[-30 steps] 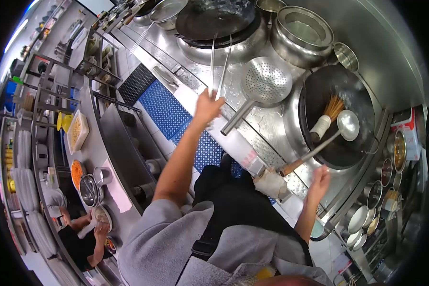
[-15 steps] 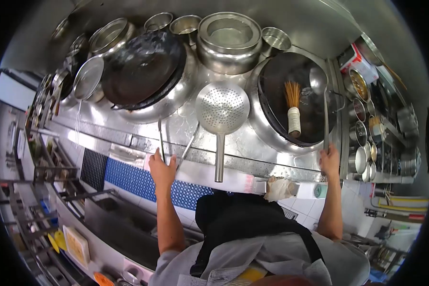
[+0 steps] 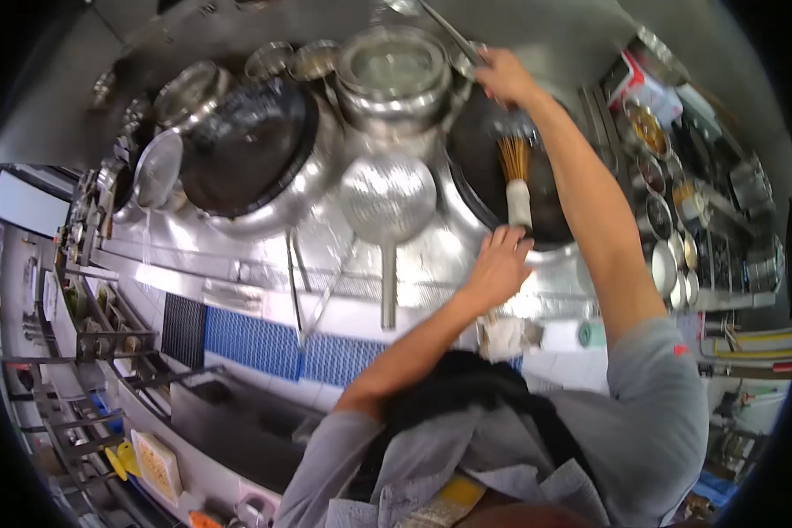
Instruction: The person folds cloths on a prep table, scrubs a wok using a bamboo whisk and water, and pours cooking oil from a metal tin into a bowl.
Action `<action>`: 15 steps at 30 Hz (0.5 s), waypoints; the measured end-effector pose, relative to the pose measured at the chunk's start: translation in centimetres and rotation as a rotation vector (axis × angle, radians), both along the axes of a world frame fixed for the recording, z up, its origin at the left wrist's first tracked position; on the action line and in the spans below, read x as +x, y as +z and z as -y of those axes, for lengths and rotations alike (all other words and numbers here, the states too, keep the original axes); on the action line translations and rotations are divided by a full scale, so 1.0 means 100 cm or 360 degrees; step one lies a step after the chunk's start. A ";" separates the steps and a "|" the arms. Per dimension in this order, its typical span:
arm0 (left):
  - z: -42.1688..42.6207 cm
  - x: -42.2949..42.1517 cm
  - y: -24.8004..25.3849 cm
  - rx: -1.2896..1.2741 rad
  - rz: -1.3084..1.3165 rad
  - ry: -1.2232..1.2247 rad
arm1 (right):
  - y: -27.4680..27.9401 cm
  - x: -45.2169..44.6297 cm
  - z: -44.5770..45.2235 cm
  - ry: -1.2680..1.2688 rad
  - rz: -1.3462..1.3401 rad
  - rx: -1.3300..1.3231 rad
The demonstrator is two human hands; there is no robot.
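My right hand (image 3: 506, 77) is closed around the handle of a ladle (image 3: 453, 33), lifted high over the back of the stove. The ladle's head is partly cut off at the top of the view. My left hand (image 3: 499, 268) reaches to the near rim of the right wok (image 3: 475, 145), fingers stretched out. Its fingertips are close to the butt of a bamboo wok brush (image 3: 519, 198), which lies in that wok with bristles pointing away. Whether they touch the rim or the brush I cannot tell. A perforated strainer (image 3: 387, 201) rests to the left.
A second wok (image 3: 246, 145) stands on the left burner. Behind the woks are a large metal pot (image 3: 392, 79) and several smaller ones. Tongs-like metal rods (image 3: 295, 273) lean at the front edge. Seasoning containers (image 3: 653, 216) line the right side.
My right hand has swung the ladle up and away from the right wok toward the back. My left hand has moved right, from beside the metal rods to the right wok's near rim.
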State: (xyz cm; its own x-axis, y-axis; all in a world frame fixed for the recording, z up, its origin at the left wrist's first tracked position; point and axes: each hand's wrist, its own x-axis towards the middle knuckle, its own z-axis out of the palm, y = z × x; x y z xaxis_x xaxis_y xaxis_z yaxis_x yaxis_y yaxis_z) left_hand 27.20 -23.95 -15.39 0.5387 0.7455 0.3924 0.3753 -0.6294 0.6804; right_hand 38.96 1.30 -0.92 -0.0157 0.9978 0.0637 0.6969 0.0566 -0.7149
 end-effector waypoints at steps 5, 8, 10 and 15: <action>0.004 0.055 -0.035 0.0052 -0.0539 -0.0102 | -0.080 0.007 -0.034 0.0039 0.0017 -0.0268; -0.020 0.055 -0.012 0.0323 -0.0036 0.0362 | -0.093 0.025 -0.028 0.0103 -0.1321 -0.0770; -0.063 0.050 -0.001 0.0579 -0.0417 0.0706 | -0.097 0.039 -0.022 0.0114 -0.1946 -0.0904; -0.154 0.040 -0.009 0.0591 -0.1005 0.0778 | -0.066 0.097 0.032 0.0323 -0.2416 -0.0942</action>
